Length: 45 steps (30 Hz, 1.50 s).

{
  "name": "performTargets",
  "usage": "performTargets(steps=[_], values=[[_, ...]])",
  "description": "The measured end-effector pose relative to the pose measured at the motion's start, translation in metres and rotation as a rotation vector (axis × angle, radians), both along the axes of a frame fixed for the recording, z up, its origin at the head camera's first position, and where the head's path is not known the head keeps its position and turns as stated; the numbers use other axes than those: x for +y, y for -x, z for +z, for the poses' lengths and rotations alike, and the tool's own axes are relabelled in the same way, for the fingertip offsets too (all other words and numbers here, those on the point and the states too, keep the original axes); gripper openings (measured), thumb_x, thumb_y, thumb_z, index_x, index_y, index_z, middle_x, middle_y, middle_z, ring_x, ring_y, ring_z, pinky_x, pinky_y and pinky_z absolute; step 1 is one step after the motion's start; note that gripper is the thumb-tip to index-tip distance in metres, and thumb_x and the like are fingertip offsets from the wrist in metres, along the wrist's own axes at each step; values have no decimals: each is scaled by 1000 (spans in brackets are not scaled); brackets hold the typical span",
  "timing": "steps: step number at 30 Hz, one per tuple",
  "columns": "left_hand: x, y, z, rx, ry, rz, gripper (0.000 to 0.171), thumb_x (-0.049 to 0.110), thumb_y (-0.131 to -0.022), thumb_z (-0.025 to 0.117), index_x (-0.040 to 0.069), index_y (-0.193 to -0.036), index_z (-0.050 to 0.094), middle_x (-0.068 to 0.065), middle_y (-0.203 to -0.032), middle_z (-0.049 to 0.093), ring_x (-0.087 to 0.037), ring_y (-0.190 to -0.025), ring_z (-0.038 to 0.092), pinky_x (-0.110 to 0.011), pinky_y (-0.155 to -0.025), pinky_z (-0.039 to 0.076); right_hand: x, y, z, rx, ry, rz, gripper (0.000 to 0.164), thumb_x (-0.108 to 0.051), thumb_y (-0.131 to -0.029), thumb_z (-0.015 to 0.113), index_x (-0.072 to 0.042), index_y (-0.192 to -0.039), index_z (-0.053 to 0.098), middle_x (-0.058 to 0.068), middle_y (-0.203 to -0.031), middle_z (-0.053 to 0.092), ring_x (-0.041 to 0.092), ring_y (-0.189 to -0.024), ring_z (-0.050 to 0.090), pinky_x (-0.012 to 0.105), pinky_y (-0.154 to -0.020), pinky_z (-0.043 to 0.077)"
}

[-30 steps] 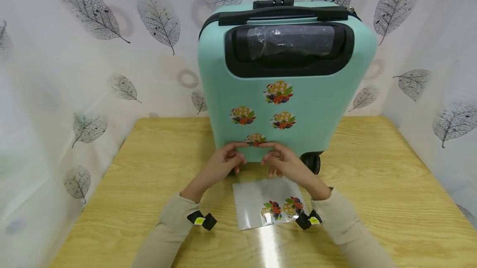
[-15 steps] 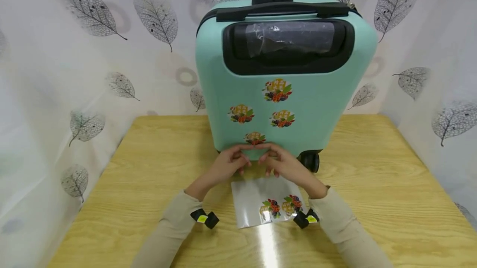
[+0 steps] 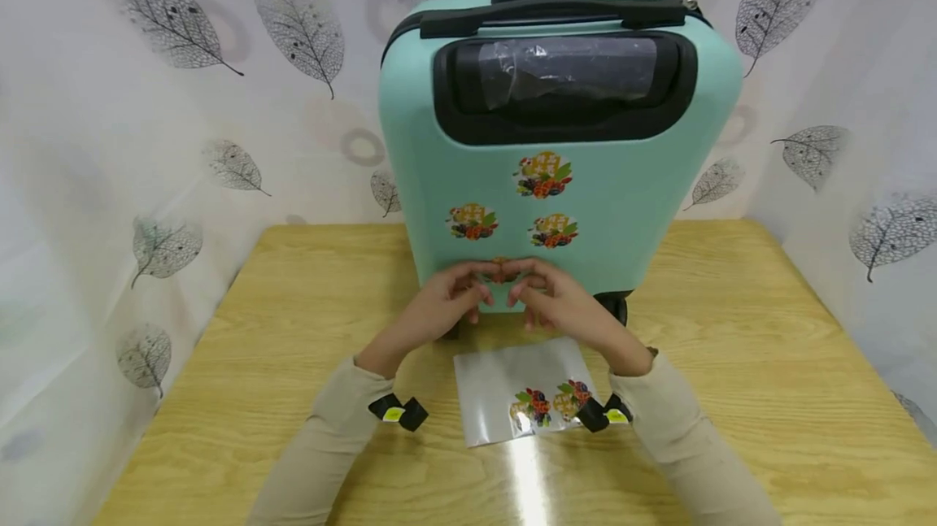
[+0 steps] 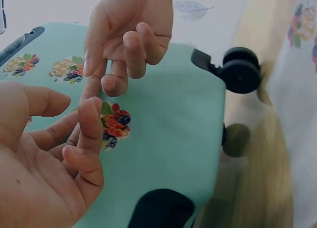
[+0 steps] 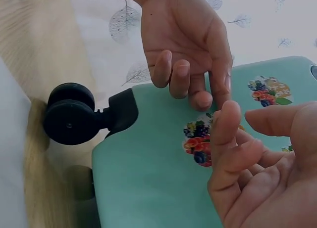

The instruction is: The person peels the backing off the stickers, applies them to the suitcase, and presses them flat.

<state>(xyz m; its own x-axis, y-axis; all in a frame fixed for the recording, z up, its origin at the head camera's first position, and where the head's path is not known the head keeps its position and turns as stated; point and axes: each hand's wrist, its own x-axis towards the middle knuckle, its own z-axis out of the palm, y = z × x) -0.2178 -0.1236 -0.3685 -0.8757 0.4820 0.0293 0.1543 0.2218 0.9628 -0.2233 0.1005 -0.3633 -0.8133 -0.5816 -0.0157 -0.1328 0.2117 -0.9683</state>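
Observation:
A mint-green suitcase (image 3: 615, 184) stands upright on the table, its flat back towards me. Low on it is a round fruit-print sticker (image 4: 117, 120), largely covered by fingers in the head view. My left hand (image 3: 439, 300) and right hand (image 3: 560, 302) reach in from either side, extended index fingertips meeting on this sticker and touching it. The other fingers bend loosely, and neither hand grips anything. Above are three matching stickers: the top one (image 3: 544, 175), one on the left (image 3: 472, 222) and one on the right (image 3: 553, 230).
On the wooden table (image 3: 307, 306), below the hands, lies a clear sheet (image 3: 486, 388) bearing two fruit stickers (image 3: 533, 406). A black caster wheel (image 5: 72, 114) sticks out at the suitcase's lower corner. Leaf-patterned cloth (image 3: 307, 136) hangs behind and at the sides.
Both index fingertips came together at the sticker's lower edge, then moved up onto its middle, covering more of it. The head view shifted slightly; the sheet stayed on the table.

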Motion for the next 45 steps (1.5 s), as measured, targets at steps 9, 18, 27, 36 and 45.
performTargets(steps=[9, 18, 27, 36, 45], values=[[-11, -2, 1, 27, -63, 24, 37, 9, -101, 47, 3, -137, 48, -27, -100, 61, -12, -68, 56, -29, -66, 51, 12, -1, -2, 20, 33, -50, 38, -18, -102, 45, -11, -140, 44, 9, -102, 63, 15, -60, 58, 26, -45, 41], [-27, -12, -19, -58, -24, 58, 34, 12, -101, 49, 1, -133, 50, -18, -97, 64, -14, -69, 56, -27, -66, 50, 33, -8, -22, -27, 6, -58, 37, -17, -103, 45, 0, -135, 46, 5, -97, 63, 12, -63, 59, 24, -51, 44], [-43, -29, -54, -134, 50, -14, 37, 16, -102, 48, -5, -133, 48, -31, -105, 60, -28, -84, 59, -40, -76, 53, 46, -24, -38, -68, -111, 77, 39, -23, -103, 45, 5, -131, 47, 23, -102, 60, 15, -67, 61, 29, -52, 46], [-47, -47, -76, -206, 125, -78, 35, 11, -102, 45, -3, -134, 47, -23, -100, 64, -18, -79, 59, -24, -63, 46, 51, -40, -55, -143, -180, 207, 36, -17, -104, 43, 9, -129, 46, 25, -96, 59, 21, -67, 62, 31, -54, 51], [-37, -61, -86, -313, 93, -213, 35, 10, -100, 48, -6, -131, 48, -16, -93, 66, -9, -74, 61, -21, -63, 49, 46, -55, -73, -244, -178, 265, 30, -15, -102, 46, 7, -121, 52, 16, -87, 62, 13, -66, 61, 27, -60, 55]])
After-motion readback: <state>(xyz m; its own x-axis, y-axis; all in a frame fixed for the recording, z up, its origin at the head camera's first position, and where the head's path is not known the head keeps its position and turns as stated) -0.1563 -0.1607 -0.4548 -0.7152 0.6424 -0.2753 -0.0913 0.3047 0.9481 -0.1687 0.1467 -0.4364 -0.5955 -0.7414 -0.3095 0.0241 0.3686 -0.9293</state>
